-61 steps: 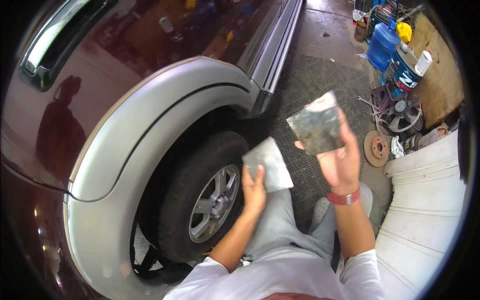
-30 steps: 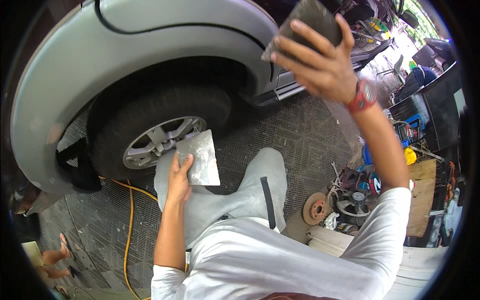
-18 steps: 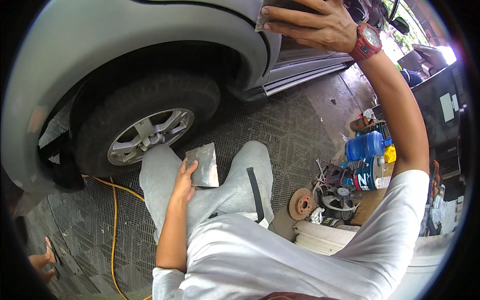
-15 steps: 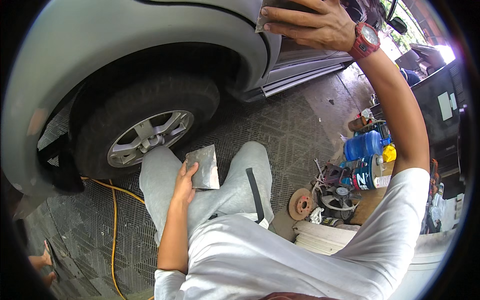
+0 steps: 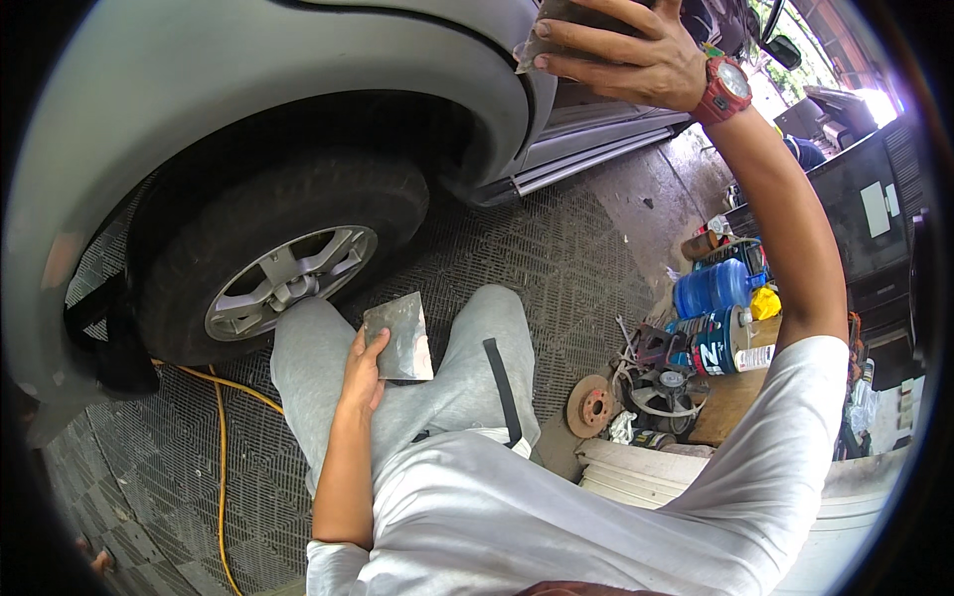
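My left hand point(image 5: 364, 370) grips a flat, squarish grey plate point(image 5: 399, 336) above my lap, thumb on top. A pale pinkish smear runs along the plate's right edge. High at the upper edge, my right hand point(image 5: 636, 62), with a red watch at the wrist, is closed on a thin grey sheet point(image 5: 533, 50) with a worn edge; its exact kind is hard to tell. The sheet is beside the silver car's body point(image 5: 447, 50), behind the wheel arch. Part of that hand and sheet is cut off, and contact with the panel cannot be made out.
A wheel point(image 5: 288, 273) stands in front of my knees. An orange hose point(image 5: 222, 467) runs over the ribbed floor mat point(image 5: 149, 487) at left. To the right are a rusty brake disc point(image 5: 592, 405), a blue water jug point(image 5: 712, 288), a drum point(image 5: 711, 343) and other clutter.
My right hand with the sheet is slightly lower and further right in the picture. The left hand keeps its hold on the plate. Another person's foot at lower left has mostly left view.
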The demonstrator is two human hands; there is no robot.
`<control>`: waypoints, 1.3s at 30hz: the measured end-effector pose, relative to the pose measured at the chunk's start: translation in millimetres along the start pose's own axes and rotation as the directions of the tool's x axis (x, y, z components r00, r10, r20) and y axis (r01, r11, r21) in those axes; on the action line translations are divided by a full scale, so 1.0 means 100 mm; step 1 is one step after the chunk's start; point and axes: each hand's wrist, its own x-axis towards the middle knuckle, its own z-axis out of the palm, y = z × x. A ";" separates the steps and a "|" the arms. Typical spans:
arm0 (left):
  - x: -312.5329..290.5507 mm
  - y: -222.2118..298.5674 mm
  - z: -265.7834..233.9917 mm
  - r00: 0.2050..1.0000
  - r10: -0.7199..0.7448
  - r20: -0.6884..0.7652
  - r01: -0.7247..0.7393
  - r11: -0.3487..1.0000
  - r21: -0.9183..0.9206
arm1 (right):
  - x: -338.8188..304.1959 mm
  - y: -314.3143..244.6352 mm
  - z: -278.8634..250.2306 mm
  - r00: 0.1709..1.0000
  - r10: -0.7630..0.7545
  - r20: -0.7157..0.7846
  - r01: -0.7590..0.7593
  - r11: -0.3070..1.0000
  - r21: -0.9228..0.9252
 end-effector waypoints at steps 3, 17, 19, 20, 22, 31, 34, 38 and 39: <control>-0.01 -0.01 -0.01 1.000 0.021 -0.003 -0.021 1.000 0.018 | 0.06 0.01 -0.10 0.983 0.012 0.184 -0.012 1.000 -0.004; 0.04 -0.05 0.00 1.000 -0.004 -0.011 0.004 1.000 0.006 | 0.32 -1.76 -0.62 -0.403 0.870 0.283 0.355 -0.136 0.925; 0.05 -0.06 -0.02 1.000 -0.018 -0.005 0.018 1.000 0.021 | 0.45 -1.86 -0.68 -0.360 0.819 0.447 0.538 -0.209 0.817; 0.06 -0.05 -0.05 1.000 -0.017 -0.007 0.017 0.999 0.027 | 0.47 -1.90 -0.62 -0.383 0.783 0.490 0.428 -0.320 0.846; 0.07 -0.05 -0.07 1.000 -0.016 -0.005 0.016 0.999 0.035 | 0.48 -1.94 -0.50 -0.404 0.765 0.502 0.266 -0.427 0.864; 0.02 -0.02 -0.02 0.999 -0.028 -0.030 0.030 0.997 0.066 | 0.27 -1.77 -0.13 -0.117 0.958 0.262 -0.058 -0.270 0.961; 0.01 -0.01 0.02 0.999 -0.012 -0.031 0.014 0.998 0.065 | 0.30 -1.74 -0.14 -0.107 0.963 0.246 -0.068 -0.254 0.965; 0.00 0.00 0.03 0.999 -0.017 -0.033 0.019 0.998 0.058 | 0.26 -1.76 -0.13 -0.081 0.965 0.248 -0.011 -0.250 0.968; 0.01 -0.01 0.01 1.000 -0.015 -0.025 0.016 0.998 0.058 | 0.24 -1.76 -0.14 -0.064 0.967 0.248 0.010 -0.248 0.969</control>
